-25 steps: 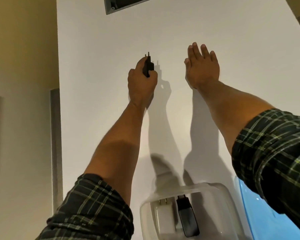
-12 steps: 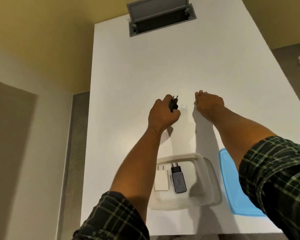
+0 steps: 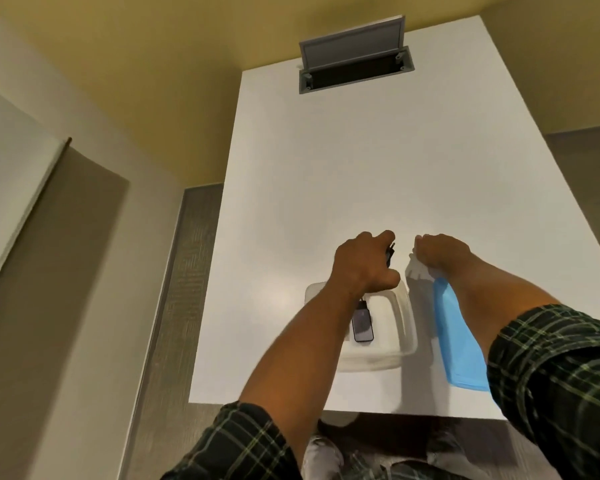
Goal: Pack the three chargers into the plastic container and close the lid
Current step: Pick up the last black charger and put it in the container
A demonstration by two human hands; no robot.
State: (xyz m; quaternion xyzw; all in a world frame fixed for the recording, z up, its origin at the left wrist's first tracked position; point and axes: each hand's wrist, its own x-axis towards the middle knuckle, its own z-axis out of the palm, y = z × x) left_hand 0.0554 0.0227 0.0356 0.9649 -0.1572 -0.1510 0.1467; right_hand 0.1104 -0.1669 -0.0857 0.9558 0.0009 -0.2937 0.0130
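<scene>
1. Chargers: two show. One small black charger [image 3: 390, 255] sits in your left hand; one dark grey charger [image 3: 362, 324] lies flat inside the container, its plug end toward the far side. Your left forearm covers the container's left part, so whether a further charger lies there cannot be told.
2. Container: one clear plastic container [image 3: 400, 336], open, stands on the white table [image 3: 326, 188] near its front edge.
3. Lid: one blue lid [image 3: 459, 344] lies flat on the table just to the right of the container, apart from it, partly under your right forearm.
4. Left hand [image 3: 362, 268]: your fingers are curled narrowly around the black charger, thumb and forefinger pinching it; only a sliver of it shows. The hand is above the container's far rim.
5. Right hand [image 3: 442, 252]: your fingers are bent down and loosely gathered, holding nothing. It is just beyond the lid's far end; whether the fingertips touch the table cannot be told.
6. One grey hatch [image 3: 355, 60] with a raised flap is set in the table's far end.
</scene>
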